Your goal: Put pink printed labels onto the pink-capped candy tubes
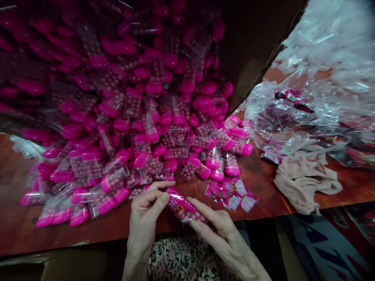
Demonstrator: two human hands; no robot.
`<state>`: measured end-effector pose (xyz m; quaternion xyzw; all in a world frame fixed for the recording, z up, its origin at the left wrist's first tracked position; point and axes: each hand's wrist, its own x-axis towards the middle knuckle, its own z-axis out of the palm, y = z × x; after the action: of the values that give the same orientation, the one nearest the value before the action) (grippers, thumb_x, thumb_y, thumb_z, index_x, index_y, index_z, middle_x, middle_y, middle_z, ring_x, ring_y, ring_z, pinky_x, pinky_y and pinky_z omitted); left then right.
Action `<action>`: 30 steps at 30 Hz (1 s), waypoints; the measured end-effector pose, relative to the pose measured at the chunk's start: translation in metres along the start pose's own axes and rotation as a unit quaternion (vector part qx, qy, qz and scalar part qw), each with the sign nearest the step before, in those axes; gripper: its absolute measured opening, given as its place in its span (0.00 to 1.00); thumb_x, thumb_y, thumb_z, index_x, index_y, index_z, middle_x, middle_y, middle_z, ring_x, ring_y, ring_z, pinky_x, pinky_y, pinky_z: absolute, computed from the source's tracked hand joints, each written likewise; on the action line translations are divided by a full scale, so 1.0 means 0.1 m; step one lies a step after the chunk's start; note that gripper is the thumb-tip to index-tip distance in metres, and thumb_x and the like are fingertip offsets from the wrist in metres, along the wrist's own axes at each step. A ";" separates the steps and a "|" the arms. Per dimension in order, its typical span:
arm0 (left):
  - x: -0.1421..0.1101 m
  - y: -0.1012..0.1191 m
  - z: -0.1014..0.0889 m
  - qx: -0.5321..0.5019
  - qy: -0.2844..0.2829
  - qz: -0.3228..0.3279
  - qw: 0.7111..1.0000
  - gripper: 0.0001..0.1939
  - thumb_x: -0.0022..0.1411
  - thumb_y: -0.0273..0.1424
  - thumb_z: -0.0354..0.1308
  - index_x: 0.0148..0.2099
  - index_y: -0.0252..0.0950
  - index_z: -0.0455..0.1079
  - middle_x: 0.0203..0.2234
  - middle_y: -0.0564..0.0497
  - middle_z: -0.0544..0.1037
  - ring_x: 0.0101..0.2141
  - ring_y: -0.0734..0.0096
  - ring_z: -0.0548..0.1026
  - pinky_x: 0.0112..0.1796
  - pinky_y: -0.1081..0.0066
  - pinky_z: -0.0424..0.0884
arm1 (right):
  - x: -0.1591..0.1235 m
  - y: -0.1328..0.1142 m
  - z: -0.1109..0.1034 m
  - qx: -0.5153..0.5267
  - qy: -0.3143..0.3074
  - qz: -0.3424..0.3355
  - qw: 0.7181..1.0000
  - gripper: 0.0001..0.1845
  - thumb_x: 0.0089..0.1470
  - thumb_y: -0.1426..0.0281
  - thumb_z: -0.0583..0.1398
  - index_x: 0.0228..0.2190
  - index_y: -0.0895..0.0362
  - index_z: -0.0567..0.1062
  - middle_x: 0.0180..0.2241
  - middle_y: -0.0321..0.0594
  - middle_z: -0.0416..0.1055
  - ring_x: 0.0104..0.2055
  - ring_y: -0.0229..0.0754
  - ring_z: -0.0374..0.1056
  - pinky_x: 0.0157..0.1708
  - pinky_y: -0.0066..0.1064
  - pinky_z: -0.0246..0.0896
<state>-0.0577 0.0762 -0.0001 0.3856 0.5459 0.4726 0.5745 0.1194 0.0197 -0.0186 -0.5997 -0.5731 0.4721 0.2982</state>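
My left hand (145,212) and my right hand (218,230) both pinch a pink printed wrapper around a candy tube (183,205), the left at its near end and the right along its far end. Pink balls show through the wrapper. Just beyond my left fingers lies a large heap of clear-bagged tubes of pink balls with magenta caps (131,132). Several flat pink printed wrappers (230,194) lie to the right of my right fingertips, apart from them.
A reddish-brown wooden table (258,187) bears everything. A brown cardboard box wall (249,47) rises behind the heap. Crumpled clear plastic (304,109) with pink printed pieces lies at the right, beside a beige cloth (304,179). Patterned clothing (184,259) shows below the table edge.
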 end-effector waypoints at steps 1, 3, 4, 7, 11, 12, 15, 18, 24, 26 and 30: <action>0.00 0.01 -0.01 0.001 -0.016 -0.006 1.000 0.11 0.54 0.31 0.61 0.21 0.34 0.75 0.39 0.44 0.78 0.40 0.61 0.72 0.44 0.68 0.62 | 0.00 0.02 -0.02 0.010 -0.012 0.003 1.000 0.22 0.54 0.62 0.59 0.52 0.42 0.68 0.35 0.38 0.75 0.36 0.42 0.69 0.40 0.37 0.68; 0.02 0.01 -0.01 -0.034 -0.040 -0.031 0.998 0.12 0.54 0.32 0.61 0.21 0.33 0.74 0.39 0.43 0.78 0.38 0.62 0.73 0.42 0.68 0.63 | 0.01 0.04 -0.07 0.033 -0.027 0.015 0.999 0.21 0.54 0.63 0.59 0.51 0.43 0.70 0.35 0.37 0.75 0.37 0.42 0.70 0.39 0.37 0.68; 0.03 0.01 0.00 -0.066 -0.044 -0.045 0.996 0.13 0.54 0.33 0.61 0.20 0.33 0.73 0.38 0.43 0.79 0.36 0.64 0.73 0.40 0.68 0.65 | 0.02 0.05 -0.08 0.046 -0.028 0.022 0.998 0.21 0.54 0.63 0.59 0.50 0.44 0.71 0.35 0.37 0.75 0.37 0.42 0.70 0.39 0.37 0.68; 0.05 -0.04 0.05 -0.177 0.004 -0.059 0.982 0.13 0.53 0.37 0.62 0.23 0.34 0.72 0.35 0.44 0.80 0.33 0.67 0.74 0.36 0.70 0.67 | 0.05 0.06 -0.08 0.097 -0.017 0.049 0.994 0.22 0.53 0.63 0.60 0.50 0.47 0.71 0.32 0.37 0.74 0.32 0.40 0.69 0.36 0.35 0.68; -0.03 -0.13 0.19 -0.237 0.042 -0.107 0.965 0.19 0.46 0.39 0.67 0.39 0.34 0.74 0.34 0.45 0.79 0.33 0.68 0.75 0.35 0.71 0.69 | 0.09 0.06 -0.01 0.170 -0.018 0.058 0.984 0.23 0.54 0.63 0.59 0.52 0.52 0.69 0.28 0.36 0.72 0.25 0.36 0.66 0.27 0.29 0.67; -0.07 -0.16 0.24 -0.240 0.029 -0.136 0.961 0.20 0.45 0.37 0.68 0.40 0.33 0.74 0.32 0.46 0.79 0.31 0.69 0.75 0.34 0.72 0.69 | 0.09 0.06 0.01 0.178 -0.016 0.056 0.982 0.24 0.53 0.63 0.60 0.52 0.52 0.69 0.29 0.37 0.73 0.25 0.35 0.66 0.26 0.28 0.67; -0.15 -0.21 0.36 -0.255 -0.003 -0.197 0.946 0.11 0.47 0.32 0.67 0.34 0.32 0.75 0.25 0.49 0.78 0.26 0.72 0.73 0.33 0.73 0.68 | 0.10 0.04 0.05 0.191 0.001 0.068 0.979 0.25 0.51 0.63 0.62 0.52 0.52 0.69 0.33 0.39 0.74 0.26 0.36 0.67 0.25 0.28 0.67; -0.17 -0.23 0.41 -0.271 -0.007 -0.211 0.939 0.07 0.47 0.30 0.67 0.29 0.32 0.75 0.21 0.51 0.76 0.24 0.76 0.71 0.30 0.75 0.68 | 0.09 0.02 0.07 0.222 -0.024 0.086 0.971 0.28 0.49 0.63 0.63 0.52 0.53 0.68 0.26 0.35 0.72 0.22 0.34 0.65 0.20 0.24 0.65; -0.15 -0.19 0.40 -0.286 -0.026 -0.233 0.929 0.08 0.43 0.28 0.69 0.29 0.31 0.76 0.21 0.52 0.77 0.23 0.78 0.70 0.29 0.76 0.68 | 0.05 0.01 0.10 0.230 -0.020 0.040 0.972 0.27 0.50 0.64 0.63 0.52 0.51 0.66 0.21 0.30 0.69 0.18 0.30 0.61 0.17 0.20 0.63; -0.15 -0.18 0.39 -0.288 -0.035 -0.232 0.928 0.09 0.42 0.28 0.70 0.28 0.31 0.76 0.19 0.52 0.76 0.22 0.77 0.70 0.29 0.76 0.68 | 0.04 0.01 0.13 0.208 0.001 0.010 0.978 0.24 0.52 0.64 0.62 0.51 0.50 0.68 0.21 0.31 0.68 0.17 0.30 0.61 0.17 0.20 0.62; -0.15 -0.19 0.37 -0.280 0.002 -0.210 0.937 0.10 0.40 0.28 0.70 0.29 0.32 0.77 0.21 0.51 0.78 0.23 0.76 0.72 0.30 0.76 0.69 | 0.05 0.01 0.19 0.133 0.041 -0.009 0.990 0.22 0.53 0.64 0.60 0.51 0.53 0.70 0.19 0.32 0.67 0.18 0.32 0.62 0.15 0.20 0.61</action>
<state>-0.0182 0.0592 -0.0102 0.0847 0.4616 0.4757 0.7439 0.1020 0.0209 -0.0273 -0.5682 -0.4981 0.5167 0.4025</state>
